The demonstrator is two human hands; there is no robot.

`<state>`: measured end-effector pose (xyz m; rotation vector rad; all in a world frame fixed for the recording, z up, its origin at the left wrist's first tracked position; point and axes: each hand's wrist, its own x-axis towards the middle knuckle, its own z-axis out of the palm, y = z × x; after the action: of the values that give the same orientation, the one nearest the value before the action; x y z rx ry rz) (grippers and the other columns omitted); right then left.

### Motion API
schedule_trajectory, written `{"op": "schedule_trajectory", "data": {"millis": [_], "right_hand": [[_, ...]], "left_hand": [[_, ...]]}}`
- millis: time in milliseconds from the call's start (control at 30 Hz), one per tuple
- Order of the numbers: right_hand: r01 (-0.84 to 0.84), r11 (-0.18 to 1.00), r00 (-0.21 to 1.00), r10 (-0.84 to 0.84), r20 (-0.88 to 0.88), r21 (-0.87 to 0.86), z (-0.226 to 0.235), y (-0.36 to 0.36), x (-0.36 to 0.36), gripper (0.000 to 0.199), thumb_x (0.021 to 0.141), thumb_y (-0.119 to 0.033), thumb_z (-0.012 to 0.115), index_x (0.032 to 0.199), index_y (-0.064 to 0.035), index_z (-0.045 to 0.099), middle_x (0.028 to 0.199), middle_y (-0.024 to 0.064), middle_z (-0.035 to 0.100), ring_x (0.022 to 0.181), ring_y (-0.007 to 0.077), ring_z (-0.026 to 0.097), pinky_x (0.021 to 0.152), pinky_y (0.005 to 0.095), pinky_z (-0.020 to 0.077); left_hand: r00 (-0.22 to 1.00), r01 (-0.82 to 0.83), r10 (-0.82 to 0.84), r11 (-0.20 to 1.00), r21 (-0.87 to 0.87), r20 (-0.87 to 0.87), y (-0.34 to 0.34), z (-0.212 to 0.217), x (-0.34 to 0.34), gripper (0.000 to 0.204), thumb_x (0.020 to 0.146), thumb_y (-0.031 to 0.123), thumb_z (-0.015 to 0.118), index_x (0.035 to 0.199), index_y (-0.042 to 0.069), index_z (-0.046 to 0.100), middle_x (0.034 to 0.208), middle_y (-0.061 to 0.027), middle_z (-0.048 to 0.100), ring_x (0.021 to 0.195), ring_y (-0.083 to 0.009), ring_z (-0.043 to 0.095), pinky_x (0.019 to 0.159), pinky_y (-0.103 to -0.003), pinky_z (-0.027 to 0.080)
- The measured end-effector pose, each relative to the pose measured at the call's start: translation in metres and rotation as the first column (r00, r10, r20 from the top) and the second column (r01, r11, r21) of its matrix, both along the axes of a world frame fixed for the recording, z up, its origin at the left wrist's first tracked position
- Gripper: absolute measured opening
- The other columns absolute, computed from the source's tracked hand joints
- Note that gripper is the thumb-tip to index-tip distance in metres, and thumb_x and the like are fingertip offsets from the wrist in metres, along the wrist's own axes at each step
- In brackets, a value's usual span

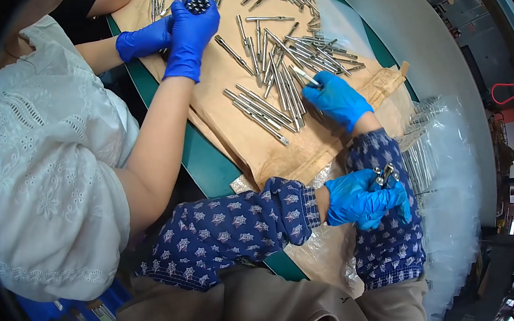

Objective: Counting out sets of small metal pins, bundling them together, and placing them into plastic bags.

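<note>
left hand: fingers clamped on small bundle of metal pins, over lap | right hand: fingertips pinched on one pin at heap on brown paper | likely stiff, slick, light singly; best gripped mid-shaft

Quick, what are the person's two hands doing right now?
Left hand: closed around a small bundle of metal rods.
Right hand: fingers pinching one metal rod from the pile on the brown paper.
</note>
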<state>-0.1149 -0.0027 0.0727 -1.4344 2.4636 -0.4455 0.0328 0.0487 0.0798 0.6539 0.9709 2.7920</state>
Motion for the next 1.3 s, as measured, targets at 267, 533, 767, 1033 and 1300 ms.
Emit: {"op": "schedule_trajectory", "data": {"millis": [267, 533, 767, 1033, 1300], "right_hand": [[0.121, 0.991, 0.760, -0.054, 0.647, -0.060, 0.008, 0.002, -0.001, 0.021, 0.084, -0.017, 0.048, 0.095, -0.0015, 0.059, 0.082, 0.0114, 0.066, 0.072, 0.0242, 0.062, 0.065, 0.0343, 0.0482], [-0.150, 0.986, 0.982, 0.157, -0.109, 0.068, 0.007, -0.003, 0.049, 0.038, 0.079, -0.037, 0.062, 0.093, -0.0018, 0.060, 0.089, 0.0237, 0.061, 0.082, 0.0394, 0.059, 0.070, 0.0437, 0.0472], [-0.188, 0.953, 0.968, 0.221, -0.121, 0.239, 0.005, -0.007, 0.043, 0.039, 0.079, -0.038, 0.059, 0.088, -0.0007, 0.063, 0.087, 0.0223, 0.063, 0.079, 0.0383, 0.061, 0.071, 0.0441, 0.0482], [-0.027, 0.997, 0.664, 0.073, 0.744, -0.074, 0.012, 0.022, 0.029, 0.024, 0.084, -0.021, 0.053, 0.089, 0.0013, 0.059, 0.069, 0.0099, 0.057, 0.057, 0.0138, 0.055, 0.051, 0.0289, 0.0430], [-0.389, 0.918, 0.917, 0.394, -0.058, 0.071, 0.005, -0.008, 0.074, 0.024, 0.081, -0.030, 0.060, 0.090, -0.0070, 0.061, 0.081, 0.0201, 0.062, 0.074, 0.0393, 0.059, 0.064, 0.0426, 0.0480]], "left_hand": [[0.998, -0.062, 0.061, 0.992, 0.111, 0.007, 0.003, -0.006, 0.002, 0.036, 0.088, 0.037, 0.057, 0.093, 0.001, 0.060, 0.056, -0.0038, 0.050, 0.046, -0.0120, 0.046, 0.045, -0.025, 0.038], [0.993, 0.082, -0.073, 0.992, 0.097, -0.088, -0.002, -0.005, 0.003, 0.034, 0.092, 0.033, 0.052, 0.094, 0.000, 0.061, 0.058, -0.0037, 0.051, 0.045, -0.0093, 0.041, 0.045, -0.024, 0.034], [0.996, 0.068, -0.063, 0.994, 0.087, -0.059, -0.003, -0.003, 0.004, 0.034, 0.092, 0.033, 0.052, 0.093, 0.000, 0.061, 0.058, -0.0034, 0.051, 0.045, -0.0096, 0.042, 0.045, -0.024, 0.035], [0.995, 0.073, -0.063, 0.989, 0.129, -0.080, -0.001, -0.002, 0.003, 0.032, 0.092, 0.032, 0.052, 0.092, 0.002, 0.062, 0.066, -0.0050, 0.056, 0.045, -0.0098, 0.043, 0.047, -0.025, 0.037], [0.991, 0.135, -0.135, 0.991, -0.012, -0.005, -0.004, 0.003, 0.012, 0.033, 0.091, 0.031, 0.053, 0.091, -0.001, 0.062, 0.074, -0.0084, 0.060, 0.045, -0.0098, 0.044, 0.044, -0.024, 0.036]]}}
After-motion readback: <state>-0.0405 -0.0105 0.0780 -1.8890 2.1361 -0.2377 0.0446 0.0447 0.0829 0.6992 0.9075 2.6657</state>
